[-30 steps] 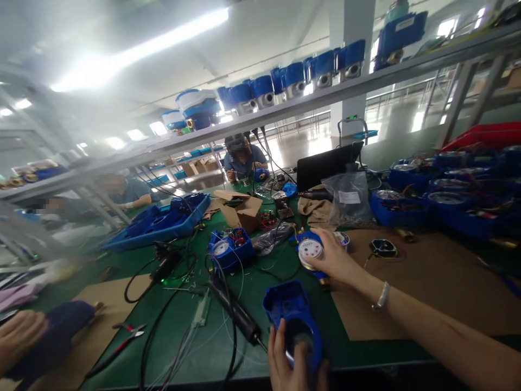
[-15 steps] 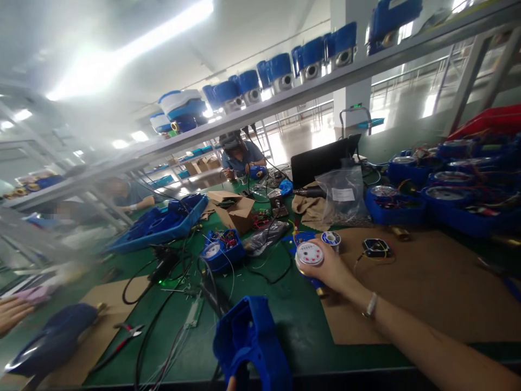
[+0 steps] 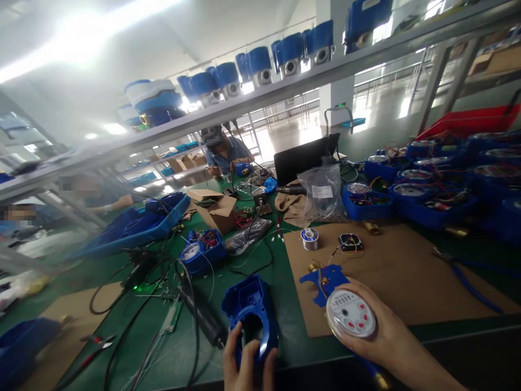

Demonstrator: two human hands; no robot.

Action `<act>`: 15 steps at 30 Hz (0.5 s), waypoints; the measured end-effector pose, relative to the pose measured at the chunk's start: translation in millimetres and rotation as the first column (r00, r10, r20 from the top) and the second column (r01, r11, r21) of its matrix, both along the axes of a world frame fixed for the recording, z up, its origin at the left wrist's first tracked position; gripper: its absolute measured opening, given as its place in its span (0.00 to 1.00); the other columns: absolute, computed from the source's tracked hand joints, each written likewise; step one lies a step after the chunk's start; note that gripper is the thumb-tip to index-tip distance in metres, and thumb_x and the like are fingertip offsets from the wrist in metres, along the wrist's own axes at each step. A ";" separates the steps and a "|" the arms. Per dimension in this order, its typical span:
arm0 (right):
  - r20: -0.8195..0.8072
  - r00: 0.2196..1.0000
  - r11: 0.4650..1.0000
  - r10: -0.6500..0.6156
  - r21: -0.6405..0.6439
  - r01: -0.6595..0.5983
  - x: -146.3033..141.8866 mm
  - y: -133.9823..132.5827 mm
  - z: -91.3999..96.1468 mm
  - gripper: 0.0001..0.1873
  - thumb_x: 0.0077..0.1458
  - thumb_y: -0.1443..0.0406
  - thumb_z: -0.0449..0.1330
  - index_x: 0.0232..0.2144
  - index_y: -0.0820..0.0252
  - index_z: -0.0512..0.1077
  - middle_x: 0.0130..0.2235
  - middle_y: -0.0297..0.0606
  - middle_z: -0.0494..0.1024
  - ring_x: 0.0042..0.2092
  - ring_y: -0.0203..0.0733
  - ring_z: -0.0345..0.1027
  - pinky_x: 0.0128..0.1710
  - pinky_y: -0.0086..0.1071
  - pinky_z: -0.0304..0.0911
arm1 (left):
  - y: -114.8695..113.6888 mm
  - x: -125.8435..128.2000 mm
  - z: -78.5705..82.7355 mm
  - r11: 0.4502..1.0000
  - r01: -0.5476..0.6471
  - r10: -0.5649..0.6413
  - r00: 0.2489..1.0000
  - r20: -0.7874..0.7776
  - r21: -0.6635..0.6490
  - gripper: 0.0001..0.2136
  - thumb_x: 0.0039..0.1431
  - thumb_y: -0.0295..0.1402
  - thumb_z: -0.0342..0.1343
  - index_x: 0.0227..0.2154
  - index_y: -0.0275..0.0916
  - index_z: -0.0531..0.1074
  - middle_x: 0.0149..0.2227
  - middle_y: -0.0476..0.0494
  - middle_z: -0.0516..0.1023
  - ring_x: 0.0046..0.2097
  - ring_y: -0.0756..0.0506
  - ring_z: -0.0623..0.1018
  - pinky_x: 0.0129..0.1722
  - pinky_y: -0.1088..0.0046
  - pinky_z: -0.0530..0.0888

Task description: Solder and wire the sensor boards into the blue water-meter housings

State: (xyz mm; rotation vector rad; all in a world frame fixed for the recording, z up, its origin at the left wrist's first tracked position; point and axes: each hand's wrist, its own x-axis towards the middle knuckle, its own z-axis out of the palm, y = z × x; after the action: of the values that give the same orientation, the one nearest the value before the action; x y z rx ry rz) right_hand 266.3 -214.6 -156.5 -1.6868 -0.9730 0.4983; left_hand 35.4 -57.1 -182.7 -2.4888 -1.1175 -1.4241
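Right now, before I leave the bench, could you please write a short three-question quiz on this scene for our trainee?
1. Which hand holds the round meter dial, left or right?
2. True or false: the wire spool stands on the brown cardboard sheet.
3. What colour is the hollow plastic housing held by the left hand?

Key:
1. The right hand
2. True
3. Blue
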 end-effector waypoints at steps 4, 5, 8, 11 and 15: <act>-0.030 1.000 1.000 0.009 0.021 -0.008 -0.2 15.7 7.3 0.34 0.43 0.59 0.66 0.53 0.54 0.62 0.63 0.46 0.53 0.63 0.58 0.52 0.63 0.52 0.51 | 14.6 11.0 6.4 0.997 -0.066 0.064 0.997 -0.051 -0.039 0.09 0.60 0.37 0.54 0.38 0.39 0.74 0.59 0.32 0.65 0.59 0.29 0.69 0.47 0.48 0.76; -0.038 0.999 0.999 0.032 0.022 -0.031 1.2 20.4 9.9 0.34 0.42 0.59 0.67 0.53 0.55 0.63 0.64 0.47 0.53 0.63 0.58 0.51 0.64 0.52 0.50 | 16.4 15.9 11.1 0.997 -0.074 0.074 0.997 -0.024 -0.018 0.12 0.59 0.37 0.55 0.43 0.38 0.73 0.60 0.30 0.64 0.61 0.28 0.66 0.50 0.45 0.74; -0.044 0.995 0.996 0.084 0.007 -0.084 8.4 31.0 13.4 0.38 0.40 0.60 0.68 0.54 0.57 0.63 0.65 0.48 0.51 0.66 0.57 0.46 0.65 0.50 0.46 | 14.9 42.7 25.5 0.999 0.023 -0.026 0.994 0.111 0.027 0.18 0.58 0.34 0.56 0.52 0.38 0.69 0.57 0.31 0.69 0.59 0.32 0.69 0.56 0.47 0.69; -0.021 0.994 0.995 0.103 0.009 -0.103 16.7 35.0 8.3 0.41 0.38 0.58 0.70 0.56 0.59 0.64 0.65 0.50 0.51 0.65 0.58 0.48 0.65 0.47 0.47 | 8.6 86.5 30.0 0.949 0.292 -0.258 0.936 0.238 -0.117 0.14 0.63 0.30 0.50 0.50 0.41 0.71 0.50 0.39 0.77 0.53 0.42 0.75 0.54 0.64 0.72; -0.011 0.991 0.989 0.135 0.063 -0.134 29.5 37.0 -8.5 0.34 0.47 0.56 0.66 0.56 0.59 0.68 0.64 0.50 0.58 0.64 0.58 0.53 0.63 0.43 0.53 | 6.7 147.3 24.4 0.765 0.575 -0.410 0.782 0.469 -0.290 0.14 0.64 0.37 0.49 0.46 0.40 0.76 0.47 0.39 0.80 0.50 0.42 0.77 0.51 0.65 0.75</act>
State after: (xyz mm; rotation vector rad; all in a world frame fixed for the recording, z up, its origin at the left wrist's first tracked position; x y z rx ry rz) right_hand 295.8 -177.6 -165.0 -1.5669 -1.0855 0.5634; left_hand 182.8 -50.4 -158.3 -3.0837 -0.9042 -2.0830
